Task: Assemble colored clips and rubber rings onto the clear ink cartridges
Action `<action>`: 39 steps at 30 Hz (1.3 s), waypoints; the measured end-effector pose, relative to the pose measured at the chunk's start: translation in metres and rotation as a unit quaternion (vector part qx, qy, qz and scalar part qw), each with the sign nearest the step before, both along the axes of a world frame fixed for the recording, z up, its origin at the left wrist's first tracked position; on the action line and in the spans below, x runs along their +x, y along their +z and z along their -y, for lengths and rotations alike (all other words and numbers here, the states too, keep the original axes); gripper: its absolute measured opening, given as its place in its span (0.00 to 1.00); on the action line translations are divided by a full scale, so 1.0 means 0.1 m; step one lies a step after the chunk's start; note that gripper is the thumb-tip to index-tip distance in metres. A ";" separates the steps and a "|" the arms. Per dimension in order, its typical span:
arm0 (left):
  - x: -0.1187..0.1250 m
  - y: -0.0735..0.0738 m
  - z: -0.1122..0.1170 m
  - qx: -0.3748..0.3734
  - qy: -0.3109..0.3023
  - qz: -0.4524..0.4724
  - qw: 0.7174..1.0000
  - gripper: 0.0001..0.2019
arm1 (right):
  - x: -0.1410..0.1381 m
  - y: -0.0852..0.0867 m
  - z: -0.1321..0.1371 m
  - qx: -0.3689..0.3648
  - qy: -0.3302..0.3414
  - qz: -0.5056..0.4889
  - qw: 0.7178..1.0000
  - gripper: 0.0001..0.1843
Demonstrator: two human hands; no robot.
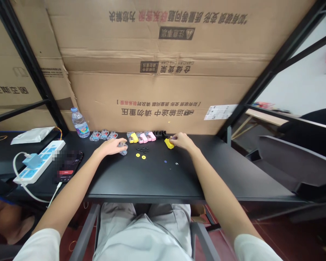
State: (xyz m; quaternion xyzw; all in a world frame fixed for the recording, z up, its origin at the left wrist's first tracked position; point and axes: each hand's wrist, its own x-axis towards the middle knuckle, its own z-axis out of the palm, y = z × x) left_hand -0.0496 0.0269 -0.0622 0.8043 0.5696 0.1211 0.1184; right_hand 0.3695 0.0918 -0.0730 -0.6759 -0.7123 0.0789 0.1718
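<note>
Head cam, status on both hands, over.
Left hand on clear plastic part. Right hand at yellow plastic part. Small black rings between hands.

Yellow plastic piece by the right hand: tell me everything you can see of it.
The bright yellow plastic piece is a small, chunky, angular part with a smooth, opaque look; its finer details are too small to make out. It lies at a slant on the black desktop, with its narrower end toward the back. Its upper end is at the fingertips of the right hand, and they appear to touch it, though the view cannot confirm this.
</note>
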 end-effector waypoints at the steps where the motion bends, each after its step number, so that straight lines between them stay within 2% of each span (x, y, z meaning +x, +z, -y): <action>1: 0.00 0.01 0.01 -0.005 0.003 -0.014 1.000 0.28 | 0.00 -0.01 -0.01 0.007 -0.003 -0.001 1.000 0.11; 4: 0.02 0.03 0.03 0.026 -0.022 -0.029 0.999 0.26 | -0.05 -0.03 -0.03 0.023 0.007 -0.003 1.000 0.12; 7: 0.07 0.05 0.04 0.062 -0.092 0.000 0.994 0.19 | -0.09 -0.06 -0.04 0.021 0.012 0.009 1.000 0.13; 10: 0.13 0.05 0.06 0.043 -0.126 0.027 0.991 0.16 | -0.09 -0.06 -0.04 0.013 -0.020 0.030 0.999 0.13; 14: 0.14 0.06 0.08 -0.002 -0.090 0.014 0.996 0.19 | -0.05 -0.03 -0.03 0.016 -0.080 0.032 0.996 0.18; 18: 0.02 0.10 0.06 -0.004 -0.021 -0.034 0.999 0.18 | -0.12 0.00 0.01 0.091 -0.099 0.017 0.991 0.19; 20: -0.06 0.14 0.03 -0.009 0.009 -0.071 0.997 0.17 | -0.26 -0.01 0.05 0.139 -0.073 0.005 0.988 0.17; 22: -0.16 0.17 0.00 -0.035 0.044 -0.110 0.992 0.18 | -0.46 -0.03 0.11 0.168 -0.003 -0.001 0.986 0.12; 25: -0.30 0.19 -0.05 -0.073 0.105 -0.149 0.980 0.23 | -0.80 -0.10 0.22 0.161 0.110 0.002 0.981 0.12; 29: -0.47 0.16 -0.14 -0.063 0.174 -0.155 0.970 0.26 | -1.11 -0.19 0.32 0.131 0.205 0.033 0.969 0.17; 36: -0.61 0.15 -0.17 -0.071 0.226 -0.182 0.954 0.27 | -1.14 -0.29 0.33 0.101 0.249 0.075 0.960 0.24; 39: -0.57 0.19 -0.14 -0.022 0.207 -0.168 0.963 0.25 | -1.15 -0.31 0.34 0.097 0.255 0.081 0.959 0.26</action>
